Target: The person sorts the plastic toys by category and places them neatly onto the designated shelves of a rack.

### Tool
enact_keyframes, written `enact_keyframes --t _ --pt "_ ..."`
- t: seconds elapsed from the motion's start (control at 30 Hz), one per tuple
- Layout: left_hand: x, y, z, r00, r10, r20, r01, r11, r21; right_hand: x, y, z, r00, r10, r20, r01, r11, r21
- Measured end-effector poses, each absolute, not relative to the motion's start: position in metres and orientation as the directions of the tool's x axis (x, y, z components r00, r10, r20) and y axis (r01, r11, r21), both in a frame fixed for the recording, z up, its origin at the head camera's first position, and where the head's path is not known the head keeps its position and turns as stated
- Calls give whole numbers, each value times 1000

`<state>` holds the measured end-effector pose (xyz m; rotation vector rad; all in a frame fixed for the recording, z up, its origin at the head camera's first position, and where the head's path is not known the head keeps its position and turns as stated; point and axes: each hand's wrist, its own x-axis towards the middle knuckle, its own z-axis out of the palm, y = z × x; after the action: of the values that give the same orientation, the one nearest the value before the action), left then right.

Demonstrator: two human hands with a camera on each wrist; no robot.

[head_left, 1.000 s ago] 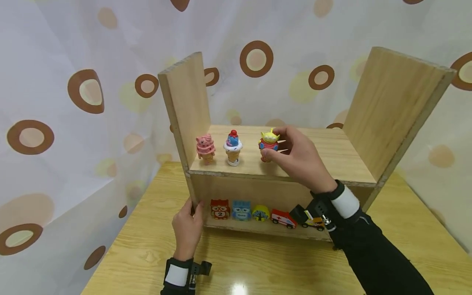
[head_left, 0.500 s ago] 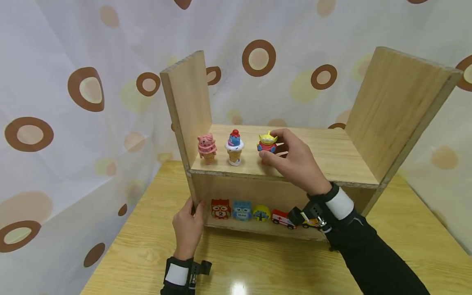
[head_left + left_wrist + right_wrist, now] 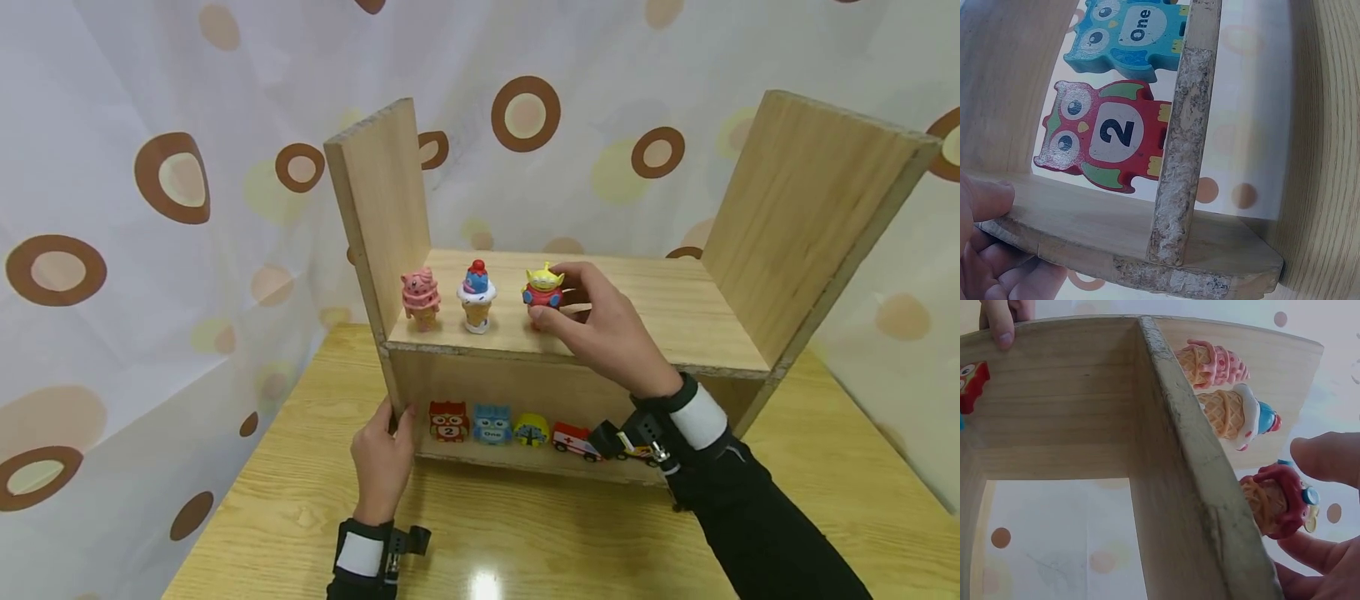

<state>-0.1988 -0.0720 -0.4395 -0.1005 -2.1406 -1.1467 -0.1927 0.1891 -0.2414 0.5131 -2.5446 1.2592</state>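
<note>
My right hand (image 3: 611, 329) pinches a toy ice cream cone figure (image 3: 543, 286) with a yellow three-pointed head and a red and blue body, upright at the upper shelf's front. In the right wrist view, thumb and fingers lie on either side of its red top (image 3: 1288, 500). Left of it stand a toy cone with blue scoop and white rim (image 3: 476, 298) and a pink toy cone (image 3: 421, 298). My left hand (image 3: 383, 462) grips the lower left side panel of the wooden shelf unit (image 3: 382, 217); in the left wrist view its thumb (image 3: 991, 199) lies inside, fingers outside.
On the lower shelf stand a red owl block (image 3: 448, 422), a blue owl block (image 3: 492, 425), a yellow tree block (image 3: 532, 430), a toy ambulance (image 3: 574, 441) and a vehicle partly behind the right wrist strap. The unit sits on a wooden table (image 3: 300, 500) before patterned cloth.
My right hand has moved slightly left with the yellow-headed cone figure, then stayed almost still over the last half second. The left hand keeps its grip on the panel.
</note>
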Motion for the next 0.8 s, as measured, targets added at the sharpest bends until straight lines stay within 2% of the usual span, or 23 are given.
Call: enact_keyframes --t 0.17,0.33,0.43,0.57,0.63,0.7,0.8 --pt "-199 -73 -441 -750 -255 610 364 611 703 -185 193 -247 -874 -140 466 -457 565 -687" --pt "-200 -72 -441 -756 -257 603 365 598 713 -173 202 -257 -811 -66 581 -506 577 -641" --pt "-202 -72 -440 -762 -258 594 364 588 722 -162 209 -267 -719 -17 695 -580 567 -585" --pt "-204 -72 -440 -783 -243 572 355 582 732 -144 218 -292 -536 -3 844 -710 544 -448" --pt "-203 -73 -439 -813 -222 539 331 585 740 -133 222 -310 -497 -30 867 -728 559 -397" --pt "-198 -74 -436 -853 -180 490 294 610 736 -122 224 -329 -523 -68 850 -695 611 -379" --pt "-186 -74 -426 -915 -106 389 214 691 691 -106 224 -355 -644 -138 752 -589 717 -373"
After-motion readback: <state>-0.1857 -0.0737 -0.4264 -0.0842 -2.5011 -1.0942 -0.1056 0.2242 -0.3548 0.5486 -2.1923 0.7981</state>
